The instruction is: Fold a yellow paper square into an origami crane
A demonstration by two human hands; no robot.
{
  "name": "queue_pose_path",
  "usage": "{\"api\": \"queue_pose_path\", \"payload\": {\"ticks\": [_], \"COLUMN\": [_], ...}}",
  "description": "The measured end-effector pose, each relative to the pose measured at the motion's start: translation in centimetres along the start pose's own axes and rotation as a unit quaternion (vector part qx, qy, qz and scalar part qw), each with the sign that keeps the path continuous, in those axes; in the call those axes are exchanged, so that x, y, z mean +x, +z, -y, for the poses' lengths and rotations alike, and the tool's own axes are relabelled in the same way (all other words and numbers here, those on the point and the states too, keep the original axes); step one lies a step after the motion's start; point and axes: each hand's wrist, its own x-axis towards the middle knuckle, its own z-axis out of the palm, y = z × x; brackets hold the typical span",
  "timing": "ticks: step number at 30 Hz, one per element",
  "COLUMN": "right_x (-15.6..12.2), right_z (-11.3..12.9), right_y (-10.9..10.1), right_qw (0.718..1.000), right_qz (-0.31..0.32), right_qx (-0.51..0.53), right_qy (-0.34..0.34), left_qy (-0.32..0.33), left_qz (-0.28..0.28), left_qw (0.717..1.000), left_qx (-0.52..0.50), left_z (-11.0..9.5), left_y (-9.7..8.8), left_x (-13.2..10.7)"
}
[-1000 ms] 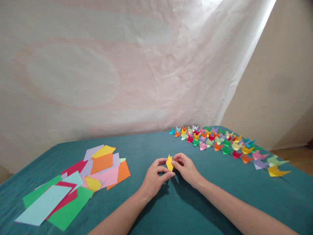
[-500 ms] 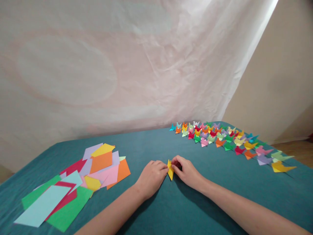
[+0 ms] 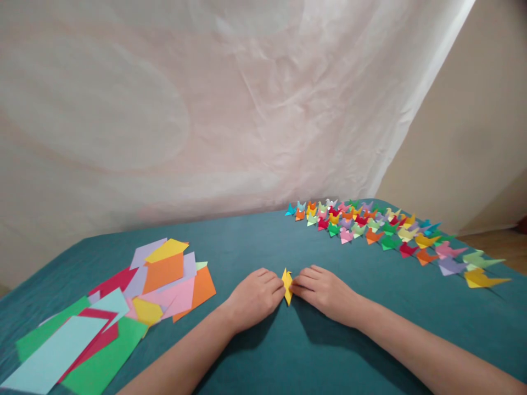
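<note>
A small yellow origami bird (image 3: 287, 287) stands upright between my two hands, over the middle of the table. It has pointed ends at top and bottom and a small folded tip at its upper right. My left hand (image 3: 258, 295) pinches its left edge with thumb and fingers. From the other side, my right hand (image 3: 327, 293) grips its right edge, fingers bent together. Both sets of fingertips cover the bird's side edges.
Loose coloured paper sheets (image 3: 164, 272) lie overlapping on the left of the teal-covered table (image 3: 239, 241). Rows of folded paper birds (image 3: 373, 236) fill the back right. A pale cloth (image 3: 230, 109) hangs behind the table.
My right hand has shifted from the bird's upper part down to its right edge, its fingers now closer together. The left hand keeps its hold. The view has shifted slightly.
</note>
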Motion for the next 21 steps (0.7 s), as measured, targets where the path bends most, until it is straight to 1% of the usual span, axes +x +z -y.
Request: {"api": "queue_pose_path", "payload": {"ticks": [3,6,8,11,15,18,21], "right_x": [0.3,0.4,0.3,0.2,0.2,0.3,0.5], "right_z": [0.2,0.5,0.6,0.8,1.1,1.0,0.7], "right_y": [0.1,0.1,0.1,0.4,0.8,1.1,1.4], "right_qw": [0.998,0.997,0.999,0.997,0.980,0.967,0.954], "right_qz": [0.020,0.028,0.019,-0.014,-0.063,-0.076,-0.084], "right_qx": [-0.059,-0.069,-0.043,0.030,0.131,0.172,0.203], "right_qy": [-0.021,-0.006,0.022,0.072,0.134,0.174,0.203], "left_qy": [-0.002,-0.024,-0.053,-0.096,-0.157,-0.194,-0.218], "left_qz": [0.004,-0.003,-0.017,-0.048,-0.078,-0.092,-0.104], "left_qw": [1.000,0.999,0.996,0.984,0.963,0.945,0.930], "left_qx": [-0.004,-0.033,-0.073,-0.141,-0.203,-0.245,-0.279], "left_z": [0.1,0.3,0.3,0.0,-0.6,-0.7,-0.6], "left_y": [0.1,0.3,0.5,0.7,0.8,1.0,1.3], "left_x": [0.1,0.1,0.1,0.0,0.0,0.1,0.2]}}
